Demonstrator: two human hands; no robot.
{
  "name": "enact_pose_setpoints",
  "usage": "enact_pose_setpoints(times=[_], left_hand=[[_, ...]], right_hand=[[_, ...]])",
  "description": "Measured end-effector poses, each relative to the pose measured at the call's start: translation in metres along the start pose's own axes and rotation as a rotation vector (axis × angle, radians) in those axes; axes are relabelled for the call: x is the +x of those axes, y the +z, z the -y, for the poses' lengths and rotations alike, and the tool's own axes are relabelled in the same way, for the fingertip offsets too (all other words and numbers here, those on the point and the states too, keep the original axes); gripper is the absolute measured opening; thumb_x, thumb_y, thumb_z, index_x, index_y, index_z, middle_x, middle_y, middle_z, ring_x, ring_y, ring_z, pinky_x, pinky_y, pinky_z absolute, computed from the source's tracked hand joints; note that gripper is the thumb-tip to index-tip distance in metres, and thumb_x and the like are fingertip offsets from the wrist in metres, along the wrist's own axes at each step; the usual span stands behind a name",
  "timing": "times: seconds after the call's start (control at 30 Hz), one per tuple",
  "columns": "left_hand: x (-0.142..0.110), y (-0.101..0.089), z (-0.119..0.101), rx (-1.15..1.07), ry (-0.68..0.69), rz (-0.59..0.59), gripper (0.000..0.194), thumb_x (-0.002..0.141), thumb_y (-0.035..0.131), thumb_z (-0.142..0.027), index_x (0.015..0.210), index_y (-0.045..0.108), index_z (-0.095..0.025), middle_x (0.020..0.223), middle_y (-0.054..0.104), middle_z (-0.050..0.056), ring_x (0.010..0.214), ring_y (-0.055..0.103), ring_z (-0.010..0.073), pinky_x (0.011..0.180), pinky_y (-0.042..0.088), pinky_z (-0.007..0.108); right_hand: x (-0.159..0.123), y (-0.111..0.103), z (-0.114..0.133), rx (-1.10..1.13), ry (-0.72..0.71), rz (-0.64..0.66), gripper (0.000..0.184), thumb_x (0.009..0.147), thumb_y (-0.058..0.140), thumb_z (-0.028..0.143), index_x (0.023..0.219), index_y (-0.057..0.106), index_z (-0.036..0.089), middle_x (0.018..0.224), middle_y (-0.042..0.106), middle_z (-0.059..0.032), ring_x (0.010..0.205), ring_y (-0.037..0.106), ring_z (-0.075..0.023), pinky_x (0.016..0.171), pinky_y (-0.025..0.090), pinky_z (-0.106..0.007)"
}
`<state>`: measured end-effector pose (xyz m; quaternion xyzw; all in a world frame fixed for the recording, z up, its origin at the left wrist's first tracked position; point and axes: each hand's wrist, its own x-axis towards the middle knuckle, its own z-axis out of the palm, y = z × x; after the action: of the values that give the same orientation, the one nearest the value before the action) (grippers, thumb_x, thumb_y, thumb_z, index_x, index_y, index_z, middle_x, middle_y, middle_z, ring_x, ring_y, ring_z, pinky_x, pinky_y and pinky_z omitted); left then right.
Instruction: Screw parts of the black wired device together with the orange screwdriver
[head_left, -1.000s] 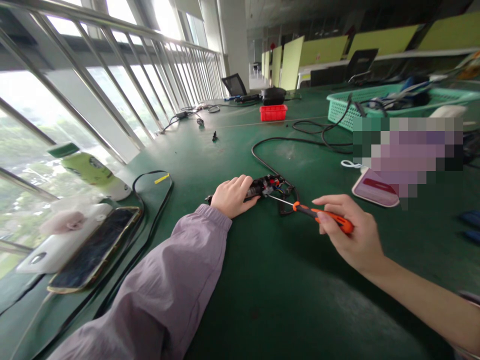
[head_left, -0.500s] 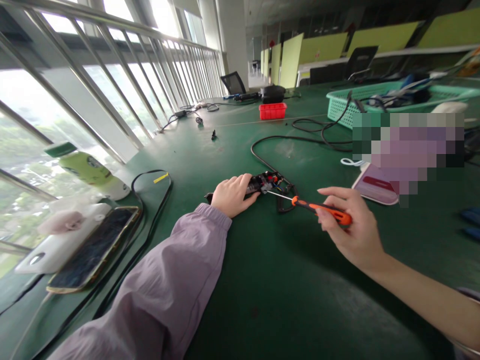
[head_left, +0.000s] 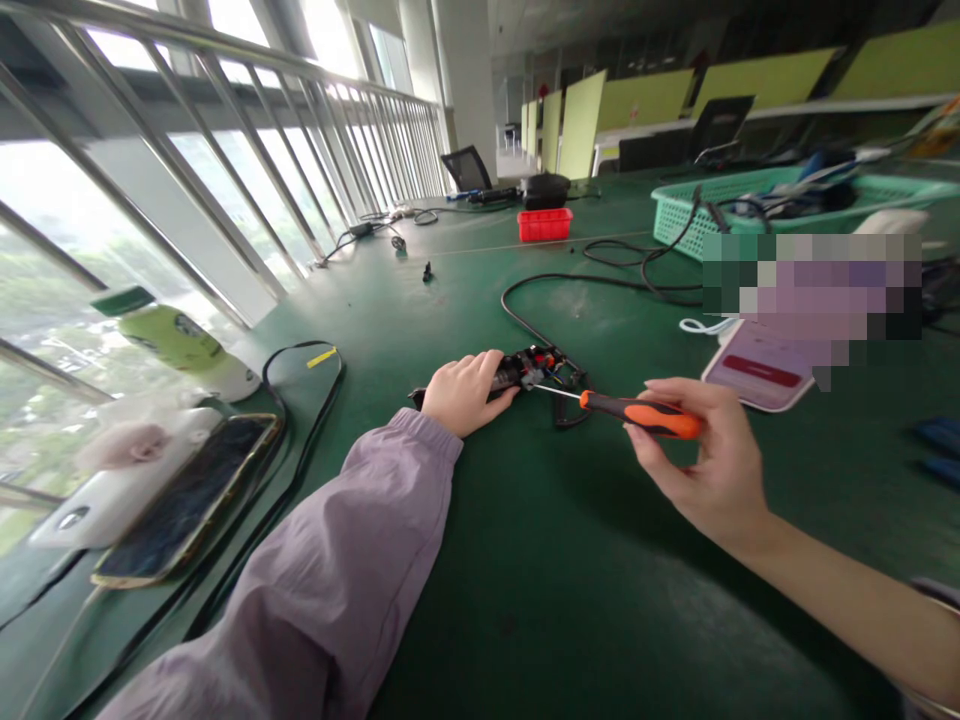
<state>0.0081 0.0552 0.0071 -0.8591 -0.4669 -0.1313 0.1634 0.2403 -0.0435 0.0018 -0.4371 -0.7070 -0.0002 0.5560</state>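
My left hand (head_left: 466, 393) is wrapped over a black corded device (head_left: 534, 364), pressing it against the green table. Coloured wires and inner parts show at the device's uncovered right end; my palm hides much of the rest. In my right hand (head_left: 709, 455) is an orange and black screwdriver (head_left: 641, 413), pinched at the handle between thumb and fingers. Its thin shaft points left, and the tip meets the device close to the exposed wires. A black cable (head_left: 517, 305) runs from the device toward the back right.
Left are a bottle (head_left: 180, 345), a dark phone (head_left: 191, 500), a white device (head_left: 120, 480) and a black strap (head_left: 304, 450). Behind are a small red basket (head_left: 544, 226) and a full teal basket (head_left: 679, 222). A lit phone (head_left: 757, 368), partly pixelated, lies right. A metal railing (head_left: 225, 150) borders the table.
The screwdriver handle has turned within my right fingers, showing more orange, and the fingers have shifted along it. My left hand and the device stay put.
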Motion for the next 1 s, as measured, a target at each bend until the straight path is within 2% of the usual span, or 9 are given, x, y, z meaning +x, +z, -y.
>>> enact_pose_setpoints(times=[0.07, 0.23, 0.3, 0.43, 0.6, 0.67, 0.77, 0.83, 1.0], left_hand=[[-0.0003, 0.0003, 0.0002, 0.002, 0.003, -0.004, 0.037, 0.086, 0.045, -0.046, 0.108, 0.050, -0.016, 0.094, 0.066, 0.005, 0.086, 0.063, 0.0211, 0.068, 0.045, 0.031], [0.0000, -0.0002, -0.0002, 0.010, 0.005, -0.003, 0.037, 0.086, 0.045, -0.045, 0.108, 0.051, -0.016, 0.093, 0.067, 0.005, 0.084, 0.063, 0.0214, 0.067, 0.044, 0.031], [0.0002, -0.0011, -0.0007, 0.011, -0.003, 0.007, 0.037, 0.086, 0.045, -0.045, 0.108, 0.051, -0.016, 0.093, 0.067, 0.004, 0.085, 0.063, 0.0212, 0.067, 0.044, 0.031], [0.0001, -0.0030, -0.0014, 0.006, -0.012, 0.019, 0.037, 0.086, 0.045, -0.045, 0.108, 0.050, -0.017, 0.093, 0.067, 0.005, 0.086, 0.063, 0.0212, 0.068, 0.044, 0.031], [0.0000, -0.0032, -0.0012, -0.004, -0.017, 0.039, 0.037, 0.086, 0.044, -0.045, 0.109, 0.049, -0.016, 0.096, 0.066, 0.006, 0.087, 0.063, 0.0213, 0.070, 0.044, 0.031], [0.0000, -0.0031, -0.0013, -0.006, -0.019, 0.041, 0.037, 0.086, 0.044, -0.045, 0.109, 0.049, -0.017, 0.095, 0.066, 0.006, 0.087, 0.063, 0.0215, 0.069, 0.044, 0.031], [-0.0001, -0.0032, -0.0015, -0.010, -0.021, 0.039, 0.037, 0.086, 0.045, -0.045, 0.109, 0.049, -0.017, 0.094, 0.066, 0.006, 0.088, 0.063, 0.0217, 0.069, 0.044, 0.031], [-0.0001, -0.0033, -0.0015, -0.009, -0.021, 0.042, 0.037, 0.086, 0.045, -0.045, 0.109, 0.049, -0.017, 0.095, 0.066, 0.006, 0.088, 0.063, 0.0214, 0.070, 0.044, 0.030], [0.0001, -0.0030, -0.0011, -0.001, -0.015, 0.046, 0.037, 0.086, 0.045, -0.045, 0.109, 0.049, -0.016, 0.096, 0.066, 0.006, 0.087, 0.063, 0.0213, 0.069, 0.044, 0.031]], right_hand=[[-0.0009, 0.0003, -0.0002, 0.016, -0.013, -0.005, 0.039, 0.072, 0.066, 0.017, 0.107, 0.051, 0.022, 0.095, 0.062, -0.0043, 0.082, 0.064, -0.0164, 0.072, 0.053, -0.028], [0.0013, -0.0025, 0.0055, -0.009, 0.032, 0.193, 0.022, 0.077, 0.062, 0.023, 0.097, 0.054, 0.022, 0.060, 0.058, 0.0054, 0.047, 0.056, -0.0094, 0.049, 0.048, -0.022], [0.0014, -0.0025, 0.0055, -0.028, 0.024, 0.138, 0.025, 0.077, 0.062, 0.022, 0.100, 0.053, 0.022, 0.067, 0.060, 0.0030, 0.054, 0.059, -0.0107, 0.053, 0.050, -0.023], [-0.0006, -0.0007, 0.0027, -0.045, -0.034, -0.003, 0.036, 0.073, 0.064, 0.017, 0.107, 0.052, 0.023, 0.094, 0.061, -0.0052, 0.079, 0.064, -0.0162, 0.071, 0.053, -0.029], [-0.0005, -0.0013, 0.0023, -0.017, 0.069, 0.215, 0.015, 0.081, 0.057, 0.023, 0.095, 0.056, 0.024, 0.078, 0.064, -0.0012, 0.064, 0.062, -0.0142, 0.060, 0.051, -0.028], [-0.0002, -0.0014, 0.0017, -0.022, 0.083, 0.178, 0.017, 0.081, 0.057, 0.022, 0.098, 0.055, 0.023, 0.080, 0.063, -0.0017, 0.066, 0.061, -0.0144, 0.059, 0.050, -0.028], [-0.0009, -0.0004, -0.0004, -0.010, 0.013, 0.037, 0.035, 0.075, 0.062, 0.017, 0.108, 0.052, 0.023, 0.090, 0.060, -0.0037, 0.078, 0.061, -0.0160, 0.069, 0.051, -0.030], [-0.0018, 0.0000, -0.0014, -0.010, -0.020, 0.016, 0.040, 0.073, 0.064, 0.015, 0.110, 0.051, 0.023, 0.094, 0.060, -0.0045, 0.083, 0.061, -0.0171, 0.074, 0.051, -0.031], [-0.0033, -0.0009, 0.0002, -0.039, 0.007, 0.228, 0.021, 0.076, 0.062, 0.021, 0.095, 0.056, 0.024, 0.078, 0.063, -0.0005, 0.068, 0.062, -0.0149, 0.065, 0.052, -0.030]])
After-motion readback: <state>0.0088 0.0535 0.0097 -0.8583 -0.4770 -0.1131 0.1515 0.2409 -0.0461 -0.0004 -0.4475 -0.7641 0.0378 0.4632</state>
